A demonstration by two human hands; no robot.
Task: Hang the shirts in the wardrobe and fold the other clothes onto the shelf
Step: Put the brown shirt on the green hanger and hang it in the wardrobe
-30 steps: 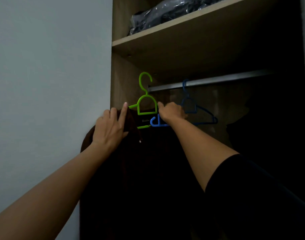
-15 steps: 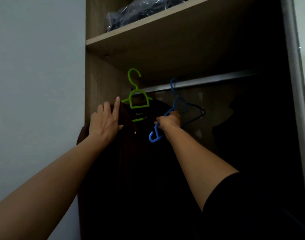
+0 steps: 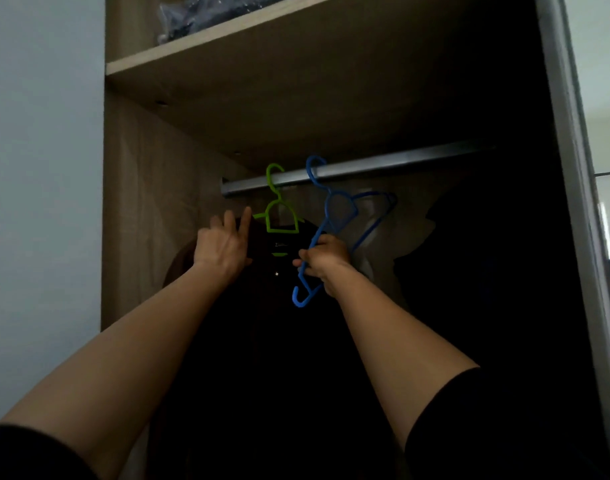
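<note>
A dark shirt [image 3: 262, 341] hangs on a green hanger [image 3: 281, 220], whose hook sits over the metal rail [image 3: 400, 164] near its left end. My left hand [image 3: 224, 245] lies on the shirt's left shoulder, fingers pointing up and thumb pinching the cloth. To the right, a blue hanger [image 3: 334, 209] is hooked on the same rail and tilts steeply. My right hand [image 3: 326, 261] is shut around its lower arm, and that arm's end sticks out below my fist.
A wooden shelf [image 3: 227, 39] runs above the rail and carries a plastic bag of dark clothes [image 3: 206, 8]. More dark garments [image 3: 487, 271] hang at the right. The wardrobe's side panel [image 3: 141, 202] is at the left, a grey door frame [image 3: 573, 202] at the right.
The green hanger's hook has gone from in front of the rail's end to sitting on the rail. My right hand has pulled the blue hanger's left arm downward, tilting it.
</note>
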